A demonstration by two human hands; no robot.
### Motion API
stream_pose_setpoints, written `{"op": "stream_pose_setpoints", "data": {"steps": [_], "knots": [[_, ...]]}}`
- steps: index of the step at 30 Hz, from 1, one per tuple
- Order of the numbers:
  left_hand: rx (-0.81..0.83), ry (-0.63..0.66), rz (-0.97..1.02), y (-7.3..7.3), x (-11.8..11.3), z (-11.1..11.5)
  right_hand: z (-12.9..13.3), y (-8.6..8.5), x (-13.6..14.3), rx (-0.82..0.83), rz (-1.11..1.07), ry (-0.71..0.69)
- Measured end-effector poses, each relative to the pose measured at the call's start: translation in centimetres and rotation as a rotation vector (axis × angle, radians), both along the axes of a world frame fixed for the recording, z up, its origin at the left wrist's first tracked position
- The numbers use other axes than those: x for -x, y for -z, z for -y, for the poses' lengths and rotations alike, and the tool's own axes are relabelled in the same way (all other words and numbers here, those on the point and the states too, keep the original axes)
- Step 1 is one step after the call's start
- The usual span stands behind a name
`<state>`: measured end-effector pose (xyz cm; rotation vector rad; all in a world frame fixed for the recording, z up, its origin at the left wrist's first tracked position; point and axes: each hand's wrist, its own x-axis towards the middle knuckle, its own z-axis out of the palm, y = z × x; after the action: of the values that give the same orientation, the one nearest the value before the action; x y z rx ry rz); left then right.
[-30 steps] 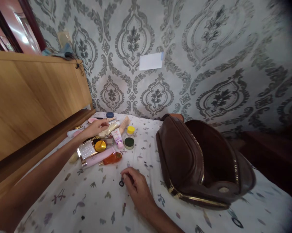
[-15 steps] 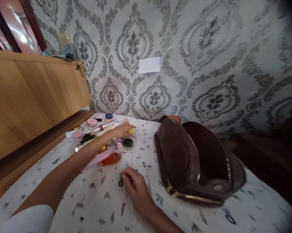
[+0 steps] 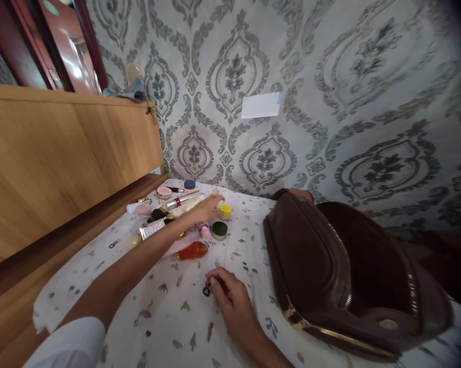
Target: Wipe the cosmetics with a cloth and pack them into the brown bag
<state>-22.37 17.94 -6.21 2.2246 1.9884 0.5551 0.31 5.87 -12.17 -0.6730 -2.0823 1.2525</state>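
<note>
My left hand (image 3: 209, 208) reaches over a group of cosmetics, with fingers extended and apart. Just right of its fingertips is a small pot with a yellow lid (image 3: 225, 209); I cannot tell if they touch. Nearer to me are a round dark-green-lidded jar (image 3: 219, 230), a pink tube (image 3: 204, 230) and an orange bottle (image 3: 194, 250) lying on its side. My right hand (image 3: 232, 301) rests low on the patterned sheet (image 3: 169, 317), fingers curled and thumb tip close to the index fingertip. Anything between those tips is hidden. A black ring-shaped mark (image 3: 206, 291) shows beside them.
On the right stands a brown bag (image 3: 307, 250), unzipped and gaping. Farther back lie a pink compact (image 3: 163, 192), a blue-lidded jar (image 3: 189, 184) and a silver tube (image 3: 151, 228). A wooden panel (image 3: 72, 158) borders the left; patterned wallpaper (image 3: 234, 128) rises behind.
The view has turned left, so everything sits farther right. My left hand has drawn back slightly, uncovering more of the yellow lid. My right hand keeps nearly the same place on the sheet.
</note>
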Motion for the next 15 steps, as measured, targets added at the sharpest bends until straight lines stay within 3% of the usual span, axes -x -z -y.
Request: {"op": "stream_pose_setpoints", "data": {"steps": [3,6,10,15], "knots": [[-0.078,-0.053,0.016,-1.3,3.7,4.1,0.0,-0.1,0.0,0.019,0.011,-0.006],[-0.095,-0.156,0.012,-1.6,8.3,8.9,0.0,-0.1,0.1,0.036,0.006,-0.002],[-0.082,-0.266,0.026,-0.3,13.1,14.7,-0.1,0.0,0.3,0.03,0.006,0.009],[-0.085,-0.28,0.105,1.8,14.9,19.7,-0.1,0.1,0.4,0.032,0.016,0.014]]}}
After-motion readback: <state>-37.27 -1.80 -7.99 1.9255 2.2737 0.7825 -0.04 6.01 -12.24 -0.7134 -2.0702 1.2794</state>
